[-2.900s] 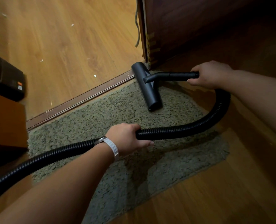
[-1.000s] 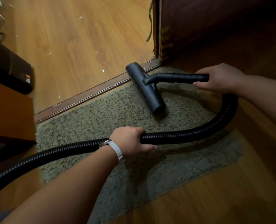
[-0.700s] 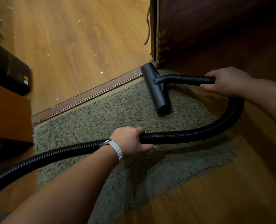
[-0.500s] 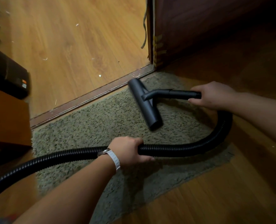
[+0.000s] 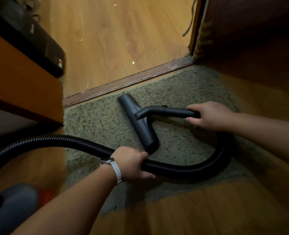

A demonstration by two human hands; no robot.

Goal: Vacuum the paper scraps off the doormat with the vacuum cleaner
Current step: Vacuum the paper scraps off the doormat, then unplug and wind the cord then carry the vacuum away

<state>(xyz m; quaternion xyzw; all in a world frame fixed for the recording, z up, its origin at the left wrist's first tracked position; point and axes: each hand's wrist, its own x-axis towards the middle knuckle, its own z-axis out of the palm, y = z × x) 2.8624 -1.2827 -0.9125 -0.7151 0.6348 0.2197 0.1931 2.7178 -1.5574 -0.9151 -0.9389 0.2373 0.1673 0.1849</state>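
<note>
- While the right hand (image 5: 209, 116) has its fingers curled round the stiff black tube (image 5: 174, 111), the left hand (image 5: 132, 164) is wrapped round the ribbed hose (image 5: 191, 168), so both hands are gripping something.
- The nozzle (image 5: 138, 123) sits flat on the doormat (image 5: 93, 119) between the two hands, with its near end just beside the left knuckles.
- From the left hand the hose runs out across the mat, curves round under the right forearm and comes up to the tube that hand holds.
- Back behind the left hand it arcs off over the floor (image 5: 208, 209) and down to the vacuum cleaner (image 5: 13, 211), which is just a blurry grey lump by the left elbow.
- There's a white watch strap (image 5: 117, 173) on the left wrist.
- A few white paper scraps (image 5: 133, 63) lie on the boards past the threshold strip (image 5: 123, 80), well beyond both hands. The mat's pile is speckled, so honestly can't tell if any are on it.
- A dark door (image 5: 250, 31) stands beyond the right hand.
- A black box (image 5: 43, 43) and an orange-brown cabinet (image 5: 21, 82) are off beyond the left hand.
</note>
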